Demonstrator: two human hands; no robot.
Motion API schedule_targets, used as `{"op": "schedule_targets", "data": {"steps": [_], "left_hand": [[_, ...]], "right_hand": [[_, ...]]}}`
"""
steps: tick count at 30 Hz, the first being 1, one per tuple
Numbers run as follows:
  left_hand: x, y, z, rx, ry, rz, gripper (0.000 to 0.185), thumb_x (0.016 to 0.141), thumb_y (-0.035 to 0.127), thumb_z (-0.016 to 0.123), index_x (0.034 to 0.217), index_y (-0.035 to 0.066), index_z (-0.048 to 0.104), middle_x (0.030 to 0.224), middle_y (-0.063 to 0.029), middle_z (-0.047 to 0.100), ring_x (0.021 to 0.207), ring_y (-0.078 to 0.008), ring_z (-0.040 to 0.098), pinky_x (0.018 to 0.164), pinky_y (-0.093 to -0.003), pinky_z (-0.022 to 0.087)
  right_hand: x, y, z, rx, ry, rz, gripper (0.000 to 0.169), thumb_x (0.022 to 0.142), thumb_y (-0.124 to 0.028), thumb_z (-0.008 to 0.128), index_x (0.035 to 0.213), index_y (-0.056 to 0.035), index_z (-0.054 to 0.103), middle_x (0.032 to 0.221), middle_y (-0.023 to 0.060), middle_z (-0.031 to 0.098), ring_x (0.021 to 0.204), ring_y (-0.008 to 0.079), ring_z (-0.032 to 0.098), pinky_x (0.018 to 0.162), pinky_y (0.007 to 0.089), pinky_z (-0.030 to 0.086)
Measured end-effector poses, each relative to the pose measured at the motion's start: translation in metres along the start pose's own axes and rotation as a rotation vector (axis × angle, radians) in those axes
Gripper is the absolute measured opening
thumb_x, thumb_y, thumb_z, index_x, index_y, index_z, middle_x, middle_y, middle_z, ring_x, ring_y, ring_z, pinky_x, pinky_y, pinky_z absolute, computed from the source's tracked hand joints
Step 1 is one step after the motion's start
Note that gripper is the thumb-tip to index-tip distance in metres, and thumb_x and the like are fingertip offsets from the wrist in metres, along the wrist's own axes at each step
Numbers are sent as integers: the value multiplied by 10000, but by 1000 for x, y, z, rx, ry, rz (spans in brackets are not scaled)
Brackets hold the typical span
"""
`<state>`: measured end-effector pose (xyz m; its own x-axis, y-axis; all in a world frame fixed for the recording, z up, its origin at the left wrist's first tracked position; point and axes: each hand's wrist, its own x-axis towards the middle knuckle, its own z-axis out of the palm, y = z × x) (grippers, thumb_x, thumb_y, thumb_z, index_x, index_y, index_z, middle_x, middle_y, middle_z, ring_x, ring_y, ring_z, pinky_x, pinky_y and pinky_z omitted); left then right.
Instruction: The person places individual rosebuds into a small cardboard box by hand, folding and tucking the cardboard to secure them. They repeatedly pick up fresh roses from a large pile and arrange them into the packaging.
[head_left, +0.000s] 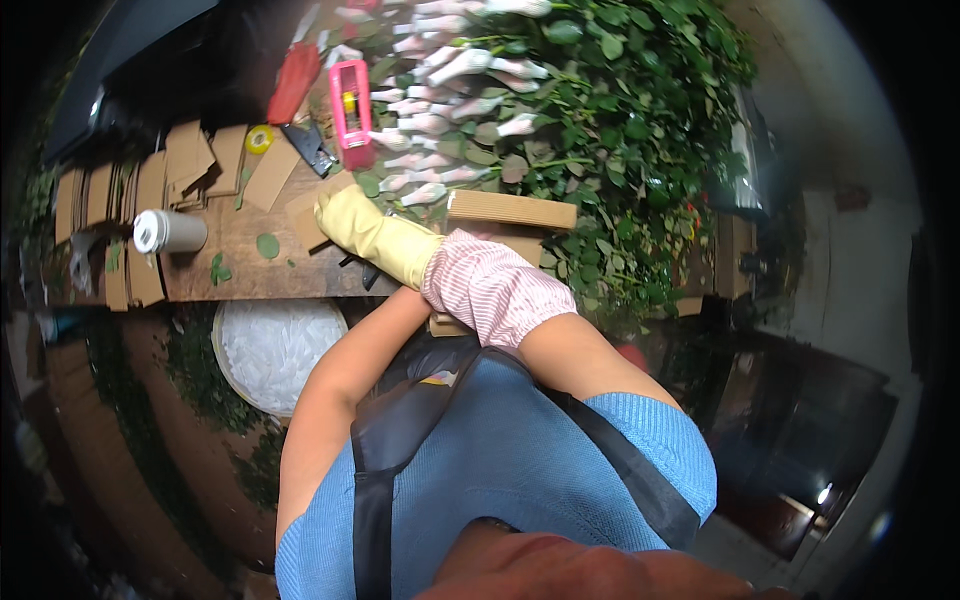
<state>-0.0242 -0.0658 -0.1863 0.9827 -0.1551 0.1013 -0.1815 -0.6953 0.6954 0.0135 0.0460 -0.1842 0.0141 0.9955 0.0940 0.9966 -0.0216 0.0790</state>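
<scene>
My right hand (345, 217) wears a yellow rubber glove, under a pink-and-white striped oversleeve (499, 285). Its fingers look curled above a cardboard piece (304, 214) on the wooden table (225, 266); whether they hold anything is unclear. My bare left forearm crosses beneath the oversleeve, which hides my left hand. Just beyond the oversleeve lies a corrugated cardboard piece (512, 210). Behind it are flower buds in white net sleeves (427, 124), with long leafy green stems (637, 112) spreading right. A pink tape dispenser (351, 112) stands left of the buds, near a black stapler (310, 148).
A white lidded cup (171, 231) lies on the table beside folded cardboard stacks (90, 195). Farther back are a yellow tape roll (259, 139) and a red bag or cloth (294, 82). A round container (217, 352) of white pieces stands below the table's front edge.
</scene>
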Motion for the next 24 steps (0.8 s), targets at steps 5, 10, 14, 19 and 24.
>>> {"op": "schedule_targets", "data": {"steps": [5,10,14,19,24], "left_hand": [[8,-5,0,11,-36,29,679,1004,418,523,1616,182,349,1581,-134,434,1409,-316,459,1183,-490,331],[9,-5,-1,17,-32,51,679,1006,416,529,1612,168,349,1567,-135,445,1399,-318,467,1178,-490,335],[7,-8,-8,-53,-109,-30,571,963,421,603,1468,160,545,1490,-146,527,1369,-365,492,1153,-433,406],[1,3,-33,193,-39,126,583,915,404,597,1402,83,585,1397,-194,593,1335,-425,496,1169,-489,379],[-42,-28,-70,545,-20,204,569,967,422,622,1365,16,595,1396,-226,592,1364,-417,511,1208,-501,361]], "right_hand": [[-29,27,-99,226,-255,88,298,972,-210,551,1203,-72,678,1041,137,719,794,353,723,657,498,543],[-160,58,-171,802,-28,299,427,981,-396,596,1319,-146,670,1125,164,722,980,401,685,909,518,534],[-251,84,-159,1674,-406,986,438,1007,-383,697,1291,-50,690,1141,111,749,1019,148,686,873,325,567],[-269,115,-118,1529,-611,952,443,1013,-445,670,1086,-9,706,909,106,763,729,190,741,647,305,605],[-254,106,-104,1462,-663,1005,386,1008,-426,684,976,-41,702,740,79,729,615,154,692,576,262,568]]}}
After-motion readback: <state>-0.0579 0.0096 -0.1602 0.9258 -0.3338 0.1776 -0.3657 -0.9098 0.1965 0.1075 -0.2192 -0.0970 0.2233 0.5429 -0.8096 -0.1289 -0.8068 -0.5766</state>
